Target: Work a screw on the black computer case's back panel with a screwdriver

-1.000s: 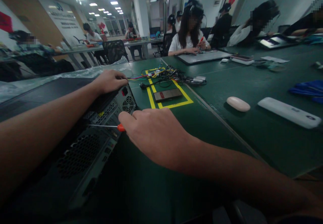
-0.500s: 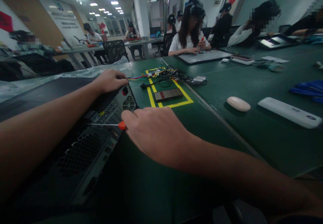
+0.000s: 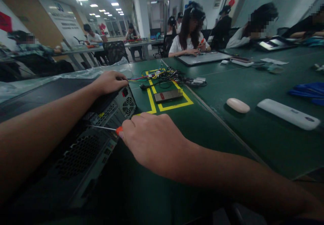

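A desktop computer case lies on its side on the green table, rear panel facing me. My left hand rests on the case's upper far corner, fingers curled over the edge. My right hand is closed round the orange handle of a screwdriver. Its thin metal shaft points left, tip against the rear panel above the perforated vent. A small fan grille shows near the case's far end.
A yellow-taped rectangle on the table holds a flat dark drive, with a tangle of cables behind it. A white mouse and white keyboard lie to the right. Several people sit at tables beyond.
My right hand with the screwdriver has shifted slightly left and down along the rear panel. My left hand has stayed on the case's corner.
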### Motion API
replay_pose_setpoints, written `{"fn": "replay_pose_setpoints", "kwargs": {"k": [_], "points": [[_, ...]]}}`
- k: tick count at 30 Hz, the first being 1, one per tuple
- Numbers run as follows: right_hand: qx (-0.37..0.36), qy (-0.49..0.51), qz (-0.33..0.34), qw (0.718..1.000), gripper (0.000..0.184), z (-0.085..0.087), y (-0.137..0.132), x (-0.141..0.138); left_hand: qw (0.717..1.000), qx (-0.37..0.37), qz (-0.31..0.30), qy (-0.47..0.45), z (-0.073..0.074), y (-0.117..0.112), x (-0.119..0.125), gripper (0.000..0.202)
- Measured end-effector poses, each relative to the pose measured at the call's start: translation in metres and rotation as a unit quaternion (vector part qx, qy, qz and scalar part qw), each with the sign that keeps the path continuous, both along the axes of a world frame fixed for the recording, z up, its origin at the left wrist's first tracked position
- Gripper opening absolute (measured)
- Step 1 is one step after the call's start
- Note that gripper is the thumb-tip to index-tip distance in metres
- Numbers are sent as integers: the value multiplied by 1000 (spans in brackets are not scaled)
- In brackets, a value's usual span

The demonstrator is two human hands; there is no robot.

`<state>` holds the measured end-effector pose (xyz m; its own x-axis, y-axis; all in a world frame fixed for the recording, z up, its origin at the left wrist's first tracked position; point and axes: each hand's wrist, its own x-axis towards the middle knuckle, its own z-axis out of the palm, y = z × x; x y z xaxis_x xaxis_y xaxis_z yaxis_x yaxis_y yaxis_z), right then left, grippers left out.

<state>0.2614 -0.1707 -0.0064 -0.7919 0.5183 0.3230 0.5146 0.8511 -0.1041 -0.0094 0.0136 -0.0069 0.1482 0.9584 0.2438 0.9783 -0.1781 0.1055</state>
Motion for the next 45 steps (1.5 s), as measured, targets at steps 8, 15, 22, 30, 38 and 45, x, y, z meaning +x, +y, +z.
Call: {"fn": "replay_pose_setpoints", "kwargs": {"k": [8, 15, 22, 30, 38, 45], "points": [[48, 38, 7, 998, 17, -5, 1, 2, 1000, 2, 2, -2, 0, 0, 0, 51], [57, 25, 6, 998, 22, 1, 0, 4, 1000, 1, 1, -9, 1, -1, 2, 50], [72, 43, 8, 996, 24, -2, -1, 5, 1000, -11, 14, -11, 4, -5, 6, 49], [58, 56, -3, 997, 24, -3, -1, 4, 1000, -5, 7, 3, 3, -4, 4, 53], [75, 66, -3, 995, 26, -1, 0, 7, 1000, -5, 4, -14, 3, -4, 4, 51], [87, 71, 8, 994, 23, -2, 1, 8, 999, -18, 24, -18, 8, -10, 11, 53]]}}
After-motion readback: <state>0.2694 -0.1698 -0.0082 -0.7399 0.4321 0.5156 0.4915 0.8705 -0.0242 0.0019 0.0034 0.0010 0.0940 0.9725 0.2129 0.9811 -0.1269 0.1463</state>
